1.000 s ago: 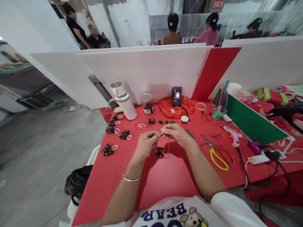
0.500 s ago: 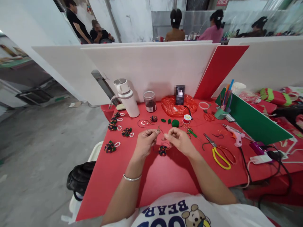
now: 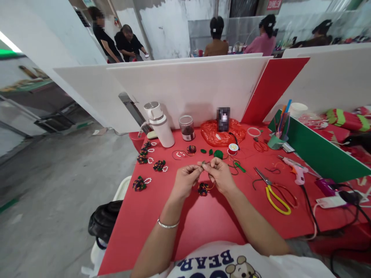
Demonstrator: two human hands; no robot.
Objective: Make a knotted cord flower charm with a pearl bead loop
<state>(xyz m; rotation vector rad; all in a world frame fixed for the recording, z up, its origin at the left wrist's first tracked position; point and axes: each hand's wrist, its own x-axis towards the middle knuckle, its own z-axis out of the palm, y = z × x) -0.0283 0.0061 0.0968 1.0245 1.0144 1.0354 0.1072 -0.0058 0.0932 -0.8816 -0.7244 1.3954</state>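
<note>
My left hand [image 3: 188, 178] is closed in a pinch on a thin dark strand of yarn [image 3: 203, 163]. My right hand [image 3: 222, 177] pinches at the same spot, its fingertips meeting those of the left; the fingers partly hide the strand. Just below them on the red table lies a multicoloured knotted yarn piece [image 3: 203, 189], with an orange strand curving from it toward my right hand. Beyond the hands are a green yarn ball [image 3: 218, 155], a multicoloured yarn ball [image 3: 191, 149] and a green-handled crochet hook [image 3: 240, 166].
Finished-looking yarn pieces with white bead loops [image 3: 140, 183] line the left side. A white flask [image 3: 162, 129], a jar [image 3: 187, 129] and a thread spool [image 3: 233, 149] stand behind. Yellow-handled scissors [image 3: 276, 199], a pink glue gun [image 3: 296, 170] and cables lie at right.
My hands have come together; before, they were apart with a small dark loop in the left fingertips. The whole view has shifted slightly. A background person now leans forward.
</note>
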